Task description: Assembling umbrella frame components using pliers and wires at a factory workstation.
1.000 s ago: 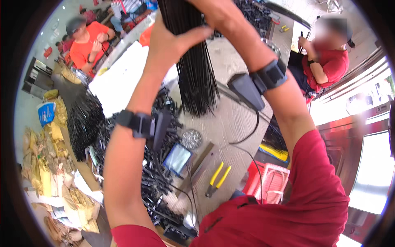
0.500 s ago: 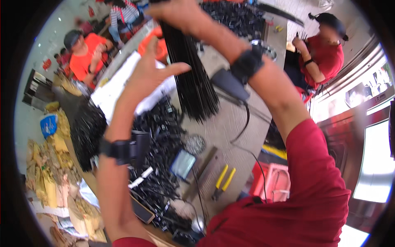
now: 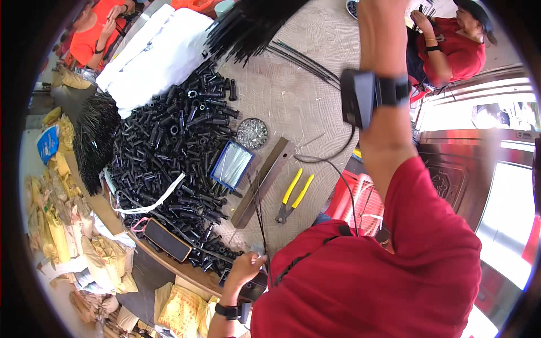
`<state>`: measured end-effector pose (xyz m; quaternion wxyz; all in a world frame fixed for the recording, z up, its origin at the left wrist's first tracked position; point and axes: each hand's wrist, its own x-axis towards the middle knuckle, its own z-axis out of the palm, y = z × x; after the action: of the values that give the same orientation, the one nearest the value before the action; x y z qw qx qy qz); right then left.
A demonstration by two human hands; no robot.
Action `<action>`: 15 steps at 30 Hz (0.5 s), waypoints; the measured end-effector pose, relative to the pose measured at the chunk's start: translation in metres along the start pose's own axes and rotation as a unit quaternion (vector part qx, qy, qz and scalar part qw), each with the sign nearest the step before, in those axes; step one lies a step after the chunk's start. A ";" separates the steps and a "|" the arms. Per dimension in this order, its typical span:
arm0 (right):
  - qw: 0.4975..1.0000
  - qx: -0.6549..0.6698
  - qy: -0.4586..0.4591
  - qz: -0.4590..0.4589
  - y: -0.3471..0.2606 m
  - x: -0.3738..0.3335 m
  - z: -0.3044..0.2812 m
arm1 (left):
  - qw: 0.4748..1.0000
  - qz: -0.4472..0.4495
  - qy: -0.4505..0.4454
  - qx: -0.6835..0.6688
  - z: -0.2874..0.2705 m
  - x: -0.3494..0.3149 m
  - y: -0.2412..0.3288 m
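Observation:
My left hand (image 3: 247, 269) is at the table's near edge, its fingers closed beside a small clear shiny thing and several thin black rods (image 3: 261, 222). What it pinches, if anything, is too small to make out. My right forearm (image 3: 385, 50) reaches up to the top edge, where the hand is cut off. A thick bundle of thin black rods (image 3: 248, 28) shows at the top edge; what holds it is out of sight. Next to my left hand spreads a heap of black tubular plastic parts (image 3: 169, 141).
On the table lie yellow-handled pliers (image 3: 295, 194), a metal bar (image 3: 262, 183), a blue box of pale sticks (image 3: 232, 164), a round dish of small bits (image 3: 252, 133) and a phone (image 3: 167, 239). A black cable (image 3: 332, 160) crosses it. Two co-workers sit at the far left and right.
My left hand has come down from beside the rod bundle to the near edge and closed. The bundle has moved up, and my right hand has left the picture.

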<state>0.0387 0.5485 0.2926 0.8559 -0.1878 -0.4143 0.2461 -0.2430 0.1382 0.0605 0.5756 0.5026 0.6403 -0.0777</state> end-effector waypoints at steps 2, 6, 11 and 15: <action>0.992 -0.070 0.106 -0.028 -0.001 -0.020 -0.052 | 0.999 0.007 0.039 -0.003 0.012 0.005 0.006; 0.982 -0.058 0.176 0.016 -0.022 -0.092 -0.189 | 0.998 0.016 0.044 -0.051 0.023 0.011 -0.015; 0.898 0.038 0.374 0.230 -0.032 -0.191 -0.293 | 0.992 0.096 0.077 0.028 0.025 0.012 -0.007; 0.858 0.105 0.427 0.264 -0.020 -0.251 -0.334 | 0.982 0.079 0.085 0.151 0.029 0.011 0.017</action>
<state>0.1775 0.3482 -0.0472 0.8663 -0.2856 0.0853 0.4009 -0.2096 0.1328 0.0499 0.4408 0.6372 0.6266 -0.0844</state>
